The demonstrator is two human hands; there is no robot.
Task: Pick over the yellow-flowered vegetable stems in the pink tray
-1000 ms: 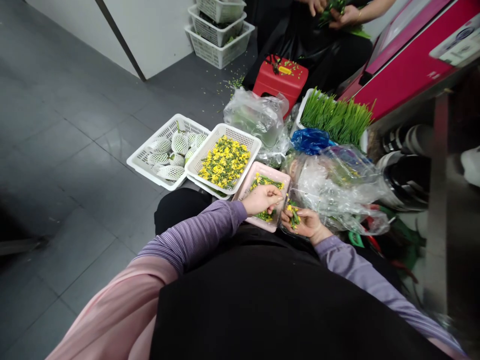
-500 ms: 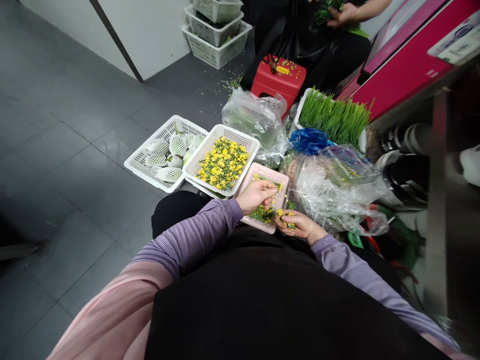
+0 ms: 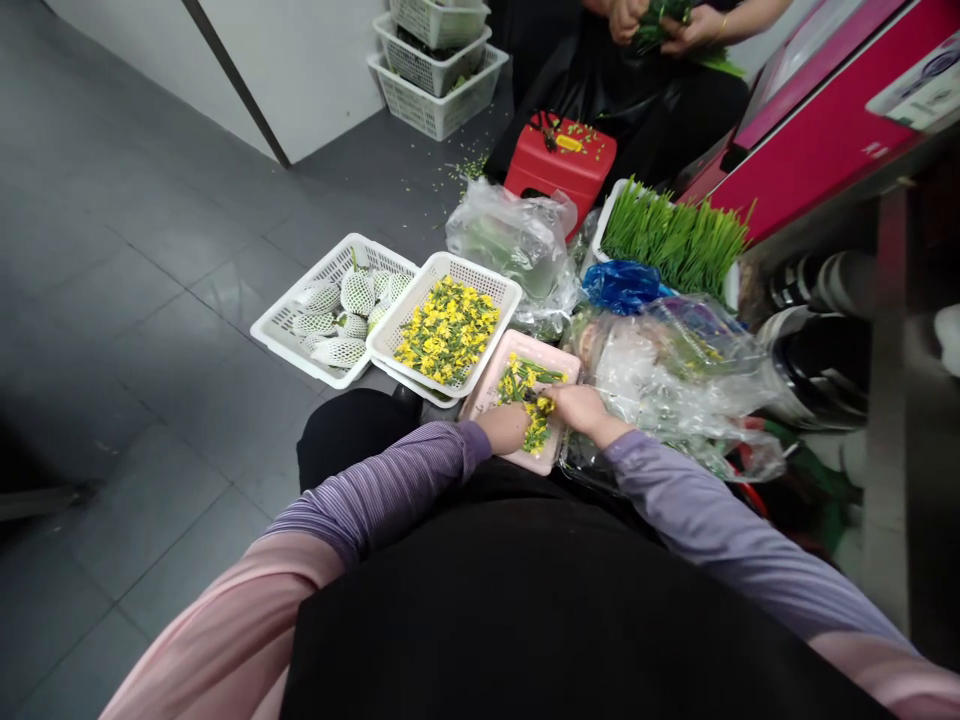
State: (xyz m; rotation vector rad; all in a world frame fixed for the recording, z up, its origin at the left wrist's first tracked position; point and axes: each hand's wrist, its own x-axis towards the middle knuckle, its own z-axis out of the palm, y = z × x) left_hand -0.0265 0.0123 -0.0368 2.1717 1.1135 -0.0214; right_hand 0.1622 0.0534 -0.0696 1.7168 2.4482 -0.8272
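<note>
Both my hands are over a pink tray (image 3: 566,368) that holds small yellow flowers with green stems (image 3: 517,378). My left hand (image 3: 504,428) is low over the tray's near left part, its back toward me and its fingers hidden beneath it. From the right, my right hand (image 3: 583,408) reaches in with curled fingers, the fingertips closed among yellow blossoms near the tray's middle. Beside the tray, a white perforated basket (image 3: 381,343) is full of more yellow flowers and partly overlaps another white basket (image 3: 271,326) of produce in white foam nets.
Clear plastic bags (image 3: 645,370) lie right of the tray, near a blue bag (image 3: 621,286). Green stalks (image 3: 675,238) stand in a white basket behind. A red stool (image 3: 559,172) with scissors stands before another person holding greens. Stacked baskets (image 3: 439,105) are farther back.
My right hand has moved left and inward from the tray's right edge, into the flowers. My left hand has lowered from above the tray toward its near side.
</note>
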